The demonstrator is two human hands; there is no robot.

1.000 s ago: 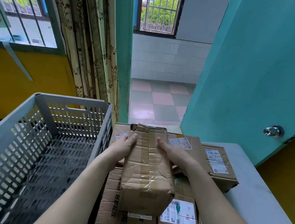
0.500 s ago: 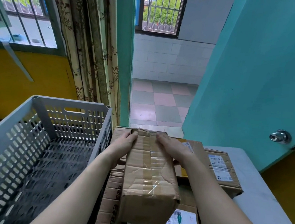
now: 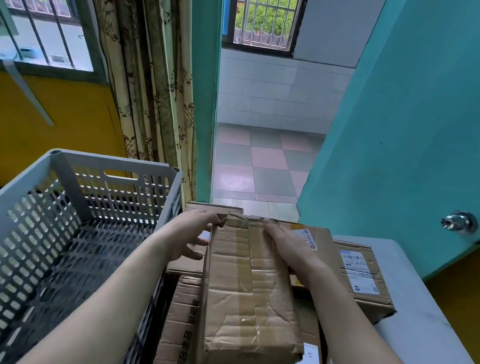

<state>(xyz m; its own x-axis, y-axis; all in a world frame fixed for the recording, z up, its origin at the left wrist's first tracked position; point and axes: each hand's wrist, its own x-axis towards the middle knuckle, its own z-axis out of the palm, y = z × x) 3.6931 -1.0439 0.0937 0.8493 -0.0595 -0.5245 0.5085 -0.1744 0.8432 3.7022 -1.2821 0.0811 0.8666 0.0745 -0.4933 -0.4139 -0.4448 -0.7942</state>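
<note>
A crumpled brown cardboard box (image 3: 249,298) sealed with clear tape is held lengthwise in front of me, above a pile of other parcels. My left hand (image 3: 192,234) grips its far left corner, fingers over the top edge and thumb down the side. My right hand (image 3: 288,245) lies along the top right of the box, fingertips curled at the far edge. The near end of the box tilts down towards me.
A grey perforated plastic crate (image 3: 113,161) stands open at the left, nothing visible inside. Labelled cardboard parcels (image 3: 362,268) are stacked on a white table (image 3: 419,308). A teal door (image 3: 413,110) with a metal knob (image 3: 459,222) is at the right; a curtain (image 3: 149,72) and open doorway lie ahead.
The box has come slightly up and nearer to me, still held by both hands at its far end. My left fingers have shifted onto the far left corner.
</note>
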